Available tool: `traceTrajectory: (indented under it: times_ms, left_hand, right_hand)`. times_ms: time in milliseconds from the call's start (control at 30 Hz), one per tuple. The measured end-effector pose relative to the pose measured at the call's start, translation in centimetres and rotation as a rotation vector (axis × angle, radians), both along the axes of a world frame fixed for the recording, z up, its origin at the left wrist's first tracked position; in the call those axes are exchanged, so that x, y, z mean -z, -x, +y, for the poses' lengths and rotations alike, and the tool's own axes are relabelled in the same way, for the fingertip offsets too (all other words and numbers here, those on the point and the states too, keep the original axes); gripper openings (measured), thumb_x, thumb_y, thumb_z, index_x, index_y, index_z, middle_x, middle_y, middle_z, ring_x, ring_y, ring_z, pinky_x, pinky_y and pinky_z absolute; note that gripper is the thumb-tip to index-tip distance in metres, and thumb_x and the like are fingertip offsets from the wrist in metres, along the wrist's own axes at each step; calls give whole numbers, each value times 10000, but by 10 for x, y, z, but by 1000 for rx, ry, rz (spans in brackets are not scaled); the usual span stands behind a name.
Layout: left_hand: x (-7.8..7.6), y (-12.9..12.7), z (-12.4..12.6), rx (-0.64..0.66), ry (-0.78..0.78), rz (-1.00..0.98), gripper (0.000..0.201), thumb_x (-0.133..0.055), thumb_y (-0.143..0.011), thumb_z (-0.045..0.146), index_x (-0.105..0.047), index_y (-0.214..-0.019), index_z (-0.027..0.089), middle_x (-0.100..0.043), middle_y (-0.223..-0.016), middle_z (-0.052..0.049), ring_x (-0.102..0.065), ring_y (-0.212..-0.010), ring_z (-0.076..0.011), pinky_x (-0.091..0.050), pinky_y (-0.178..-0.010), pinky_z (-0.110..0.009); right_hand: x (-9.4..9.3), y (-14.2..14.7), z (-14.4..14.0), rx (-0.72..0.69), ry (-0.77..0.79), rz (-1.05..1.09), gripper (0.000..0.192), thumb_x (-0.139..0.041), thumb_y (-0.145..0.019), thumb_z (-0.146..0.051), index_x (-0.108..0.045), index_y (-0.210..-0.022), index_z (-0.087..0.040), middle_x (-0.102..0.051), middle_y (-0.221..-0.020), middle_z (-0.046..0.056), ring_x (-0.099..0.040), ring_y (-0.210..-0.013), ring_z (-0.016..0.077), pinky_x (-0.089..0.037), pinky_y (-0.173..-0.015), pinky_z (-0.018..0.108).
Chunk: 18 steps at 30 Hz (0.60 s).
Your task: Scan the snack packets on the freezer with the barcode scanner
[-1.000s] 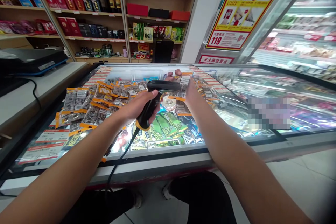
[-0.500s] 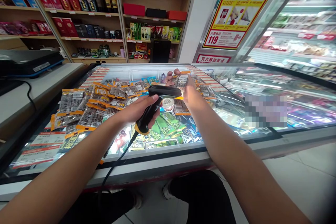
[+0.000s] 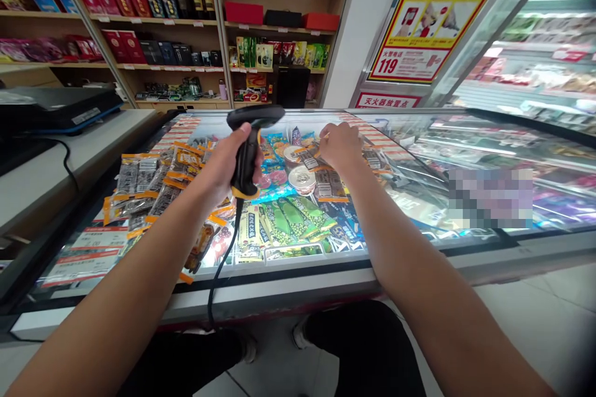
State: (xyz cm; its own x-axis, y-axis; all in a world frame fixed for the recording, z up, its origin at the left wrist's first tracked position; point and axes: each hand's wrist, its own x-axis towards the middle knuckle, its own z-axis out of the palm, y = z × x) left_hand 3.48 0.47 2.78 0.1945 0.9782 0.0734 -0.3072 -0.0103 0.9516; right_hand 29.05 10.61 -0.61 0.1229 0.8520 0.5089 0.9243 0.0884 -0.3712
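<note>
Left hand (image 3: 222, 167) wrapped around the grip of a black barcode scanner (image 3: 249, 146) with a yellow band at the base, fingers closed on the handle, thumb up the back. Scanner upright, head pointing right, held above the glass lid of the chest freezer (image 3: 298, 273), roughly over its middle. Black cable (image 3: 218, 273) drops from the scanner base over the freezer's near edge.

Right hand (image 3: 339, 146) is down on the lid toward the far edge, right of the scanner, fingers curled onto an orange-edged snack packet (image 3: 310, 158); whether it pinches the packet or just presses it, cannot tell. More of the same packets lie just near of the hand, one (image 3: 328, 185) flat on the glass.

Big heap of orange-edged snack packets (image 3: 149, 180) covers the left part of the lid, overlapping, some hanging toward the left edge. Under the glass: green pea bags (image 3: 288, 220), round tubs (image 3: 302, 177), blue wrappers.

Left of the freezer a grey worktop (image 3: 51, 167) with a dark device (image 3: 56, 105) on it. Behind, wooden shelves (image 3: 186, 31) with boxes and bottles. Red-yellow poster (image 3: 433, 12) at the right, open chiller shelves (image 3: 535, 56) beyond. Person's dark trousers and shoes visible below the near edge.
</note>
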Motion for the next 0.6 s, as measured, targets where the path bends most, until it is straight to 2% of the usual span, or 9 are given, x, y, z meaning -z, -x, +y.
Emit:
traceTrajectory:
  times_ms: [67,133,233,300,400,500,600]
  left_hand:
    - [-3,5,6,-99,13,-34,474,-629,-905,661,-607,-889,188,-574,-541,17,-516,-357,-109,-383,-372,-223]
    - [-2,8,12,-172,42,-66,466,-626,-909,659,-589,-873,195,-566,-536,21,-514,-359,-106,-385,-378,-223]
    - [3,11,19,-213,77,-109,458,-642,-897,657,-575,-866,205,-564,-538,22,-514,-365,-109,-401,-390,-230]
    - [6,11,21,-216,83,-119,452,-650,-891,652,-575,-871,207,-569,-542,19,-515,-368,-112,-403,-391,-234]
    - [6,10,21,-220,90,-123,450,-646,-894,649,-575,-872,205,-569,-541,18,-519,-370,-114,-394,-384,-235]
    - [5,9,19,-201,98,-125,452,-657,-891,646,-572,-876,203,-565,-538,23,-542,-386,-118,-404,-394,-228]
    - [4,9,17,-191,107,-124,454,-666,-890,643,-569,-887,200,-568,-537,27,-551,-393,-117,-407,-399,-221]
  right_hand:
    - [11,11,2,-31,-59,-114,259,-628,-895,-254,-714,-1125,-172,-603,-1347,230,-468,-1313,468,-379,-1048,684]
    - [23,33,2,-198,-64,-182,378,-583,-926,-251,-689,-1279,-172,-607,-1406,210,-473,-1332,442,-385,-1082,654]
    - [40,74,0,-500,9,-305,511,-480,-998,-281,-574,-1480,-138,-584,-1503,184,-464,-1412,383,-349,-1182,573]
    - [50,96,-3,-575,62,-335,568,-450,-1023,-307,-479,-1568,-149,-514,-1593,161,-400,-1493,371,-327,-1212,561]
    - [57,111,-7,-565,173,-305,560,-434,-1038,-336,-445,-1582,-207,-487,-1623,133,-414,-1480,399,-388,-1158,600]
    - [53,106,-11,-504,191,-307,465,-432,-1048,-408,-568,-1444,-207,-562,-1536,154,-451,-1420,430,-438,-1089,614]
    - [46,97,-15,-336,158,-276,492,-417,-1054,-491,-611,-1330,-134,-634,-1370,224,-488,-1354,446,-452,-1047,596]
